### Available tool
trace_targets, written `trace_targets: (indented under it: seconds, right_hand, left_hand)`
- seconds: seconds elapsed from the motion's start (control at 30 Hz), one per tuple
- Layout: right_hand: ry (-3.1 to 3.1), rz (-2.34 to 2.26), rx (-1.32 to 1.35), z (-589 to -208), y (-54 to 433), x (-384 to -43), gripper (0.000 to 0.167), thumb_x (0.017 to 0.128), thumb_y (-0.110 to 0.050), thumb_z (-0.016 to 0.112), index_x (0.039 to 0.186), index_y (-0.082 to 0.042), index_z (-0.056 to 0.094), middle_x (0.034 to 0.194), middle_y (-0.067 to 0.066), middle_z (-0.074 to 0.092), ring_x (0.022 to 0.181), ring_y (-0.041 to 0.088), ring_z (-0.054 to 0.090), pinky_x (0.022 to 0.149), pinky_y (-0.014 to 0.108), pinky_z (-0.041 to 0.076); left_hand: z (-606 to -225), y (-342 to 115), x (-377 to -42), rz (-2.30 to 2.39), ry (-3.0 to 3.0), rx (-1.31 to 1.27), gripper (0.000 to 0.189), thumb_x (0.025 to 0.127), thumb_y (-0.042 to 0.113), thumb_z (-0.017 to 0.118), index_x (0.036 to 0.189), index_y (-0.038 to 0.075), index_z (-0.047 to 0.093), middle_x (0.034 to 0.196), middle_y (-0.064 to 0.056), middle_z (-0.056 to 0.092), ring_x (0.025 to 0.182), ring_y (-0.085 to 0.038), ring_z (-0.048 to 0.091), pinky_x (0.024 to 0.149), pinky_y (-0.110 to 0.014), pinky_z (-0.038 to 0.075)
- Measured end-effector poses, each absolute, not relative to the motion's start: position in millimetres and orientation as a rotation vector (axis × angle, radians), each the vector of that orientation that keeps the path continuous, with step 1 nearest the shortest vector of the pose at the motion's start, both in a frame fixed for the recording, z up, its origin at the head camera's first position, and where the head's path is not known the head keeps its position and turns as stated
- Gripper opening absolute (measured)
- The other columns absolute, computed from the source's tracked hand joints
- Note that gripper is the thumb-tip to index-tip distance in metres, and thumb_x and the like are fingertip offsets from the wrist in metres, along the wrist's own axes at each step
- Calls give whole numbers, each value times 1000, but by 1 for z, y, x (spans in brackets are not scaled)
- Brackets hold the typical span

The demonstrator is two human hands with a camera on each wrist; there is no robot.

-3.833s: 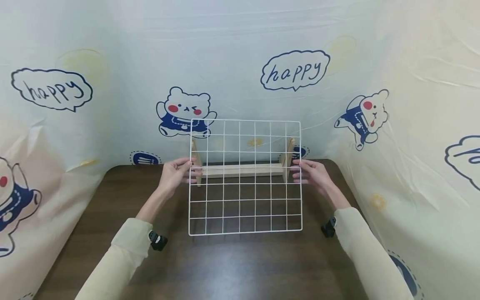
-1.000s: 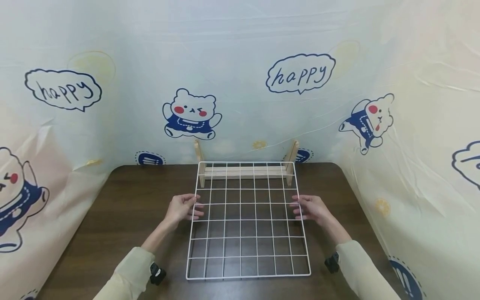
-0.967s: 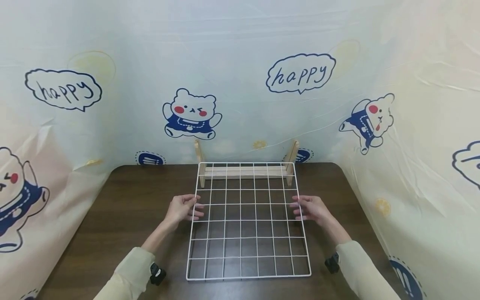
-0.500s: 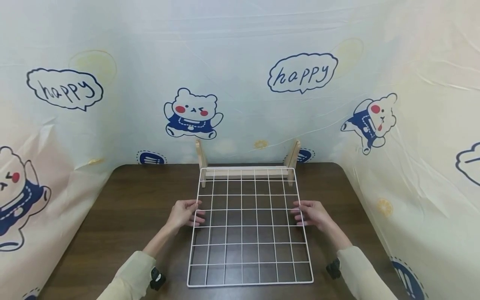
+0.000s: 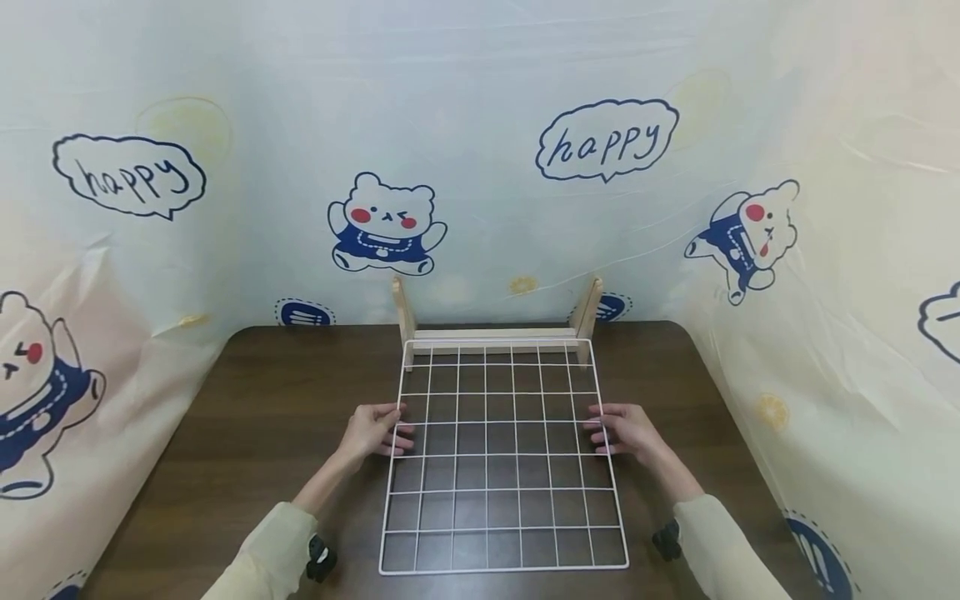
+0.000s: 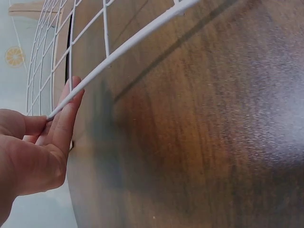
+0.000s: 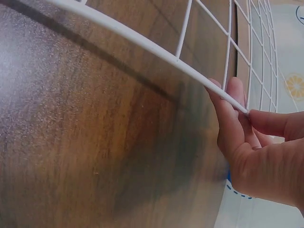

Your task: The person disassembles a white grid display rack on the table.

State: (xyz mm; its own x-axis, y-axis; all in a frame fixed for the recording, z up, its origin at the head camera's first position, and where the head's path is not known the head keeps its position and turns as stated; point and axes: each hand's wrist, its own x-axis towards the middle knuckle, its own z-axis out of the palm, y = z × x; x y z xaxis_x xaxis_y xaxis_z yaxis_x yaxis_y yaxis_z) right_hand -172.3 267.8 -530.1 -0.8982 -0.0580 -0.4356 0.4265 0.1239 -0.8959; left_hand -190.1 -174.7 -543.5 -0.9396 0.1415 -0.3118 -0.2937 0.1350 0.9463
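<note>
A white wire grid panel [image 5: 486,455] is held level-ish between both hands, its near edge toward the person. My left hand [image 5: 371,431] pinches the panel's left side wire, thumb on top and fingers beneath. On the opposite side my right hand [image 5: 630,431] pinches the right side wire the same way. In the left wrist view the thumb and fingers of the left hand [image 6: 40,152] meet at the rim, and the wire casts a shadow on the wood below. The panel's far edge overlaps the crossbar of a pale wooden stand [image 5: 495,334] in the head view.
The stand has two slanted uprights, a left one [image 5: 404,310] and a right one [image 5: 588,308], near the back edge of the dark brown table [image 5: 262,392]. A printed cloth [image 5: 480,125] with bears and "happy" bubbles hangs behind and along both sides.
Earlier the panel stood nearly upright, raised before the stand. Both hands have since tilted it down and drawn it nearer the person, with only a slight shift in the last half second.
</note>
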Motion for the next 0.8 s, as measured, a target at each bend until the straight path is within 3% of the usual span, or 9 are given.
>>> trace_targets:
  seconds: [0.8]
  right_hand:
    - [2045, -1844, 342, -540, 264, -164, 41, 98, 3, 41, 137, 15, 39, 111, 30, 64, 75, 29, 69, 68, 47, 59]
  left_hand:
    - [-562, -175, -185, 1878, 2084, -206, 37, 97, -2, 49, 133, -13, 48, 95, -31, 67, 69, -36, 70, 58, -41, 60]
